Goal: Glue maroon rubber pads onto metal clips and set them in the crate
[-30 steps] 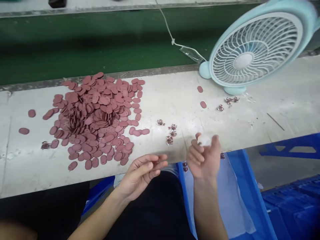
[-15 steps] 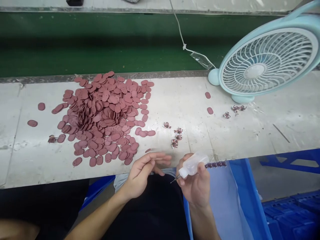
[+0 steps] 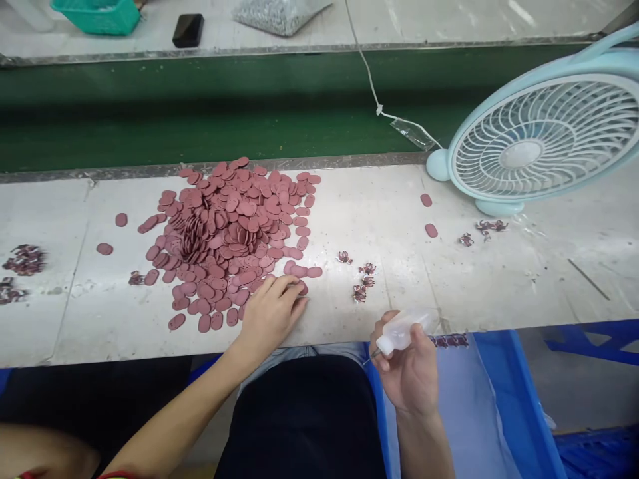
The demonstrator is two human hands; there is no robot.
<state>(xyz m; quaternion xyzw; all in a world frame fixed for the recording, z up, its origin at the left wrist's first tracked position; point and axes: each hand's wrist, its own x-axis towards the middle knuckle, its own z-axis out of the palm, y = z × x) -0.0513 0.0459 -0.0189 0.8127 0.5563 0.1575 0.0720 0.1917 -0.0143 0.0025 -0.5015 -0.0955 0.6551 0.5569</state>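
A large heap of flat reddish oval pieces (image 3: 234,206) covers the left half of the white table (image 3: 349,219). My left hand (image 3: 272,309) is palm down at the heap's front right edge, its fingertips touching a loose oval piece (image 3: 302,287); whether they grip it is hard to tell. In my right hand (image 3: 407,359), in front of the table edge, is a translucent squeeze bottle (image 3: 407,328) with a white cap and a thin metal tip pointing down left. A strip of small dark pieces (image 3: 450,340) shows just beyond that hand. Small brown metallic pieces (image 3: 367,269) lie between the hands, farther back.
A light blue fan (image 3: 522,153) stands at the right, its cable running back over a green channel (image 3: 200,136). Behind are a teal basket (image 3: 107,16), a black object (image 3: 188,30) and a bag (image 3: 279,14). A blue lined bin (image 3: 519,399) sits below the right edge.
My left hand has moved left and forward from beside the bottle to the heap's edge. My right hand still holds the bottle. The view has shifted, showing more of the back and left.
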